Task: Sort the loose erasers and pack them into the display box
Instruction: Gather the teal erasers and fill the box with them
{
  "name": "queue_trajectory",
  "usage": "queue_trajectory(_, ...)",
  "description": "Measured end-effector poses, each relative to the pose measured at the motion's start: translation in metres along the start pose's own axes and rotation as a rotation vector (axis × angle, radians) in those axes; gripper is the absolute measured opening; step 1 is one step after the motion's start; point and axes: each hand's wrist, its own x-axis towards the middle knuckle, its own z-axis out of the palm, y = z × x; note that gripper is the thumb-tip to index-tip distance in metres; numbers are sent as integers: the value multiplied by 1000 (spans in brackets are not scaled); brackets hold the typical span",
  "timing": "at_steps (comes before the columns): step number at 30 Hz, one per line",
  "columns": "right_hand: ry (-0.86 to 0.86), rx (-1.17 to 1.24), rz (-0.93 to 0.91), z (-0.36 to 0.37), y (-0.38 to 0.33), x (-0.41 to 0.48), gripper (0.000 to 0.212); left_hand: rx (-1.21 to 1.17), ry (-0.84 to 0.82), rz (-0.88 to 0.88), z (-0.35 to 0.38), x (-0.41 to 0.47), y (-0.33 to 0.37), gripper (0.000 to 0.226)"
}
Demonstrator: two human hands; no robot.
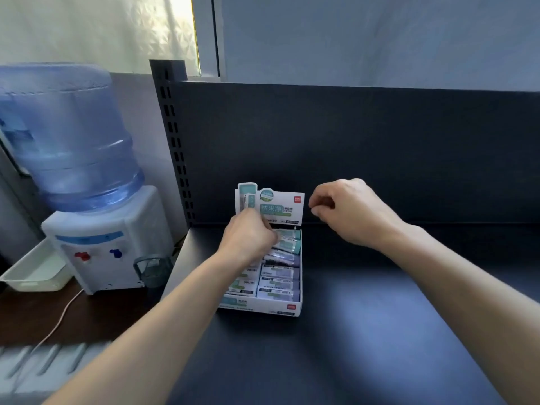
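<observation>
Left hand (249, 239) is curled down into the back of the display box (263, 308), fingers hidden, so I can't tell if it grips an eraser. Right hand (347, 211) hovers loosely curled w/ nothing in it, just right of the header card. Erasers (279, 280) fill both rows (packing looks nearly done). Next, probably: press the back ones flat, w/o knocking the card.

Both forearms are bare to the frame's edge, with no sleeves showing.
</observation>
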Motion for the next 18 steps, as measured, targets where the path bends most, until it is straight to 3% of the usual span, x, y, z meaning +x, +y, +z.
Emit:
queue_trajectory(9,34,-39,49,0,2,-13,15,11,21,57,1,-1,2,11)
queue_trajectory(18,38,-241,242,-16,39,-63,15,-88,-76,445,28,-21,63,1)
